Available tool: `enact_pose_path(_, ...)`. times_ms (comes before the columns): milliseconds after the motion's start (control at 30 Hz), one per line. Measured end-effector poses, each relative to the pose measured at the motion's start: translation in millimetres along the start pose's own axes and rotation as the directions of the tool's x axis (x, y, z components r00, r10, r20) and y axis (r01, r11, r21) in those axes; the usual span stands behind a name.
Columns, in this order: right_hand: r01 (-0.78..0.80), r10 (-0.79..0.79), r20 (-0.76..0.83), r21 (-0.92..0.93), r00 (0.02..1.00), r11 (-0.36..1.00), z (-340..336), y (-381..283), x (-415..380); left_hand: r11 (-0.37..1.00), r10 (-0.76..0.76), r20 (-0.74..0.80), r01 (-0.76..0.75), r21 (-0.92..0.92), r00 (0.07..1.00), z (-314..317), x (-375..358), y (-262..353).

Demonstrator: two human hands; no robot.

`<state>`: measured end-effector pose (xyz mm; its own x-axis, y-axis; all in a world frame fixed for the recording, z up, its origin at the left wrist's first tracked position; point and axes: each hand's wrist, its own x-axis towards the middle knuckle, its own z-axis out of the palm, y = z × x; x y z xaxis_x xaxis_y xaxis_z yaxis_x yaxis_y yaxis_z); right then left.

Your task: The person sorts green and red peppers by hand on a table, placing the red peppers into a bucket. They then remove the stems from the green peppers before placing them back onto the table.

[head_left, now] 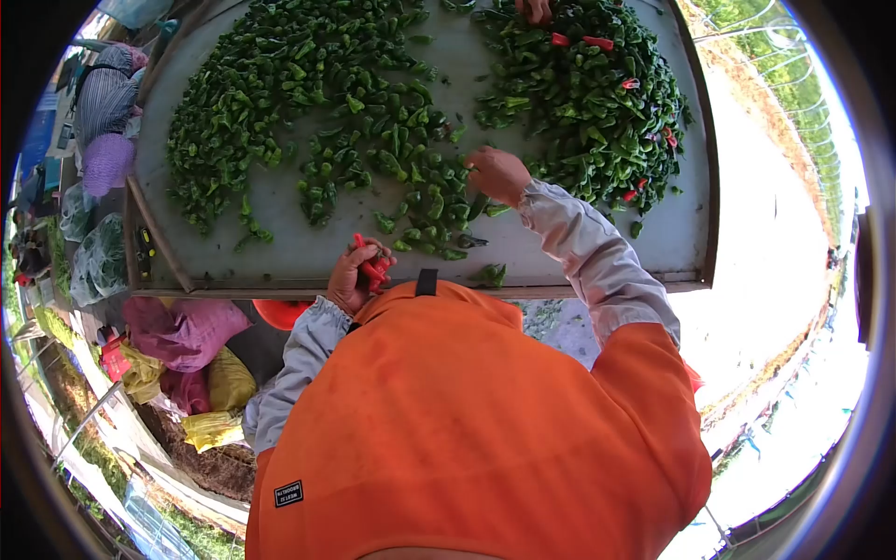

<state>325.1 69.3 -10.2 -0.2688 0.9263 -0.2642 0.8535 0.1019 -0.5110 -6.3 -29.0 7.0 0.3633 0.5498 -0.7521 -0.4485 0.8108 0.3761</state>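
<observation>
My left hand point(349, 278) is closed around several red peppers point(375, 271) at the near edge of the table. Ahead and to the right, my right hand point(501, 175) reaches over the tabletop with its fingers curled at the right side of the loose green peppers point(434, 191). Whatever its fingertips hold is hidden. A larger heap of green peppers point(583, 121) lies just beyond and right of this hand, with a few red peppers point(597, 43) among them.
The grey table point(224, 247) has a raised wooden rim point(714, 177). Another person's hand point(534, 9) touches the heap at the far edge. More green peppers point(271, 84) spread across the left. Pink sacks point(182, 331) and yellow sacks point(231, 378) lie below left.
</observation>
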Motion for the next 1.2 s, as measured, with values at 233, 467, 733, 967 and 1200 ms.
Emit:
enact_pose_path(233,-0.017,-0.022,-0.147,-0.264,0.989,0.964,33.4,-15.1,97.4,0.996,0.052,-0.014,-0.053,-0.074,0.999,-28.7,-18.9,4.1)
enact_pose_path(467,-0.014,0.028,-0.092,0.152,0.995,0.988,29.6,-73.5,54.8,0.992,0.021,0.046,-0.016,-0.125,0.999,-28.1,-28.3,-0.3)
enact_pose_path(733,0.056,-0.187,0.131,0.656,0.973,0.752,76.0,-144.6,-57.4,1.0,0.011,0.151,-0.01,-0.013,0.989,-16.5,2.9,-13.0)
enact_pose_path(967,-0.108,0.162,-0.118,0.369,0.98,0.923,52.7,-64.3,-53.0,0.993,0.02,0.08,-0.011,-0.117,0.997,-35.6,-24.4,-9.7)
enact_pose_path(1200,-0.31,0.312,-0.222,0.044,0.924,0.95,31.6,10.2,6.1,0.982,0.047,-0.022,-0.05,-0.181,0.999,-65.6,-37.9,-31.5)
